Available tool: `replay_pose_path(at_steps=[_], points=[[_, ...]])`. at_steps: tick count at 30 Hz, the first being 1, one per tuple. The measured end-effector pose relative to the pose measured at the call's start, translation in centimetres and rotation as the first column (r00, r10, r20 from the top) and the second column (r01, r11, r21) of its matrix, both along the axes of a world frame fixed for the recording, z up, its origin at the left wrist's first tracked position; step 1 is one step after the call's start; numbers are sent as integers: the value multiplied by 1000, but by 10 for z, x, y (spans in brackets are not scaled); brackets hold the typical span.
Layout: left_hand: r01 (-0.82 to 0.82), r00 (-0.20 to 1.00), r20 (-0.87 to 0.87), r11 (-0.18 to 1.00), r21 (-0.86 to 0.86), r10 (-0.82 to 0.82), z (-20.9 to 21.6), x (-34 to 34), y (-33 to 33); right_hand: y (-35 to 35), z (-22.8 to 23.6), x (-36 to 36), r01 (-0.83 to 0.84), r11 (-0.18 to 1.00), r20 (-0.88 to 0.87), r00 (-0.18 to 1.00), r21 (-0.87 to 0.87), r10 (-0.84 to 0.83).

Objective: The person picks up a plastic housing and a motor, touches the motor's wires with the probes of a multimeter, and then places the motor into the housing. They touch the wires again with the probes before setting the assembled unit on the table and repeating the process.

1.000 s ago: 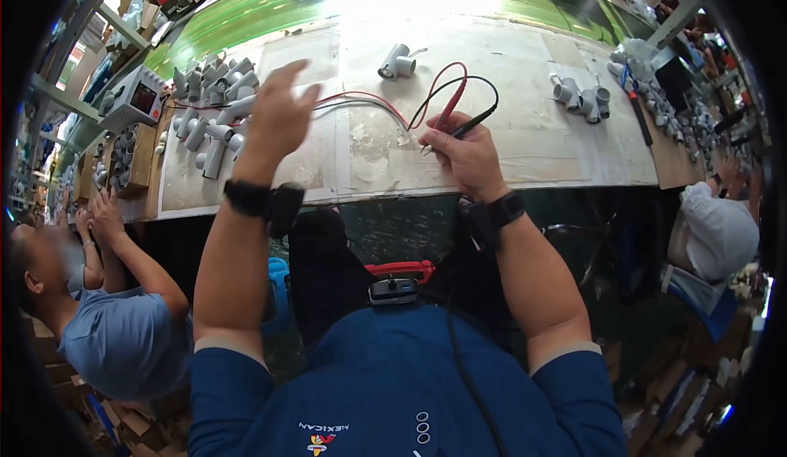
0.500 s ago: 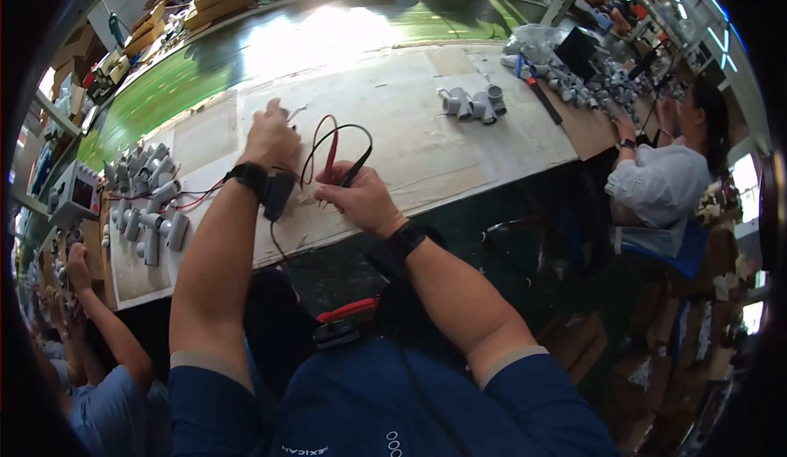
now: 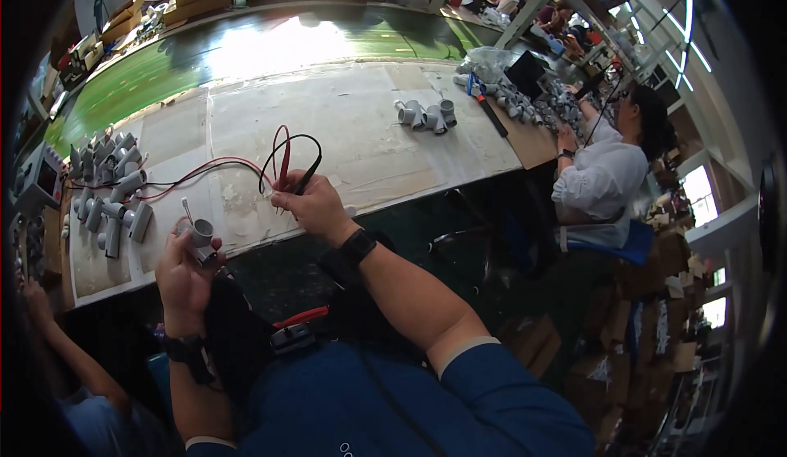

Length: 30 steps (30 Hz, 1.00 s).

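My left hand is closed around a grey cylindrical fitting, just off the table's near edge. The fitting has a round open mouth facing up, and a thin pale lead sticks up beside it. Further right, my right hand pinches a red test probe and a black test probe together over the table edge. Their tips are too small to make out and stay apart from the fitting. Red and black cables loop from the probes leftward across the table.
Several grey fittings crowd the table's left end beside a boxy meter. More fittings stand right of centre. A blue-and-black tool lies near a co-worker. Another person's arm is at lower left. Behind runs a green surface.
My left hand has come back from over the table toward me, and the grey fitting in it now shows plainly. My right hand still holds both probes. The view has shifted right.
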<state>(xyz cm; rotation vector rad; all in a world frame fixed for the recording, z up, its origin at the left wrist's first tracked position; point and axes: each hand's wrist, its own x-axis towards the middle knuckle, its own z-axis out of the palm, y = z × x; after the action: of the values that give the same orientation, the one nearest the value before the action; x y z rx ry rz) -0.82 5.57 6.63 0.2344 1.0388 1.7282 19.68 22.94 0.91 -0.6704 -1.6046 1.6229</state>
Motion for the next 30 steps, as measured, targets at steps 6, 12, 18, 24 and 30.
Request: replay_pose_path(at_steps=[6, 12, 18, 24, 30], points=[[-104, 557, -829, 987, -123, -44, -32, 44, -30, -29, 27, -11, 34, 991, 63, 998, -130, -26], [-114, -19, -999, 993, -41, -44, -51, 51, -44, -40, 20, -30, -25, 991, 43, 999, -129, 30], [-146, -25, -996, 986, -87, -91, -57, 52, -47, -53, 17, -47, -78, 994, 13, 997, -83, 80], [-148, -103, -988, 984, -96, -112, -54, 54, -43, -62, 20, -55, -88, 995, 59, 994, -55, 91], [-161, -125, -986, 983, -91, -111, -54, 55, -41, -63, 17, -54, -85, 996, 124, 989, 12, 83]])
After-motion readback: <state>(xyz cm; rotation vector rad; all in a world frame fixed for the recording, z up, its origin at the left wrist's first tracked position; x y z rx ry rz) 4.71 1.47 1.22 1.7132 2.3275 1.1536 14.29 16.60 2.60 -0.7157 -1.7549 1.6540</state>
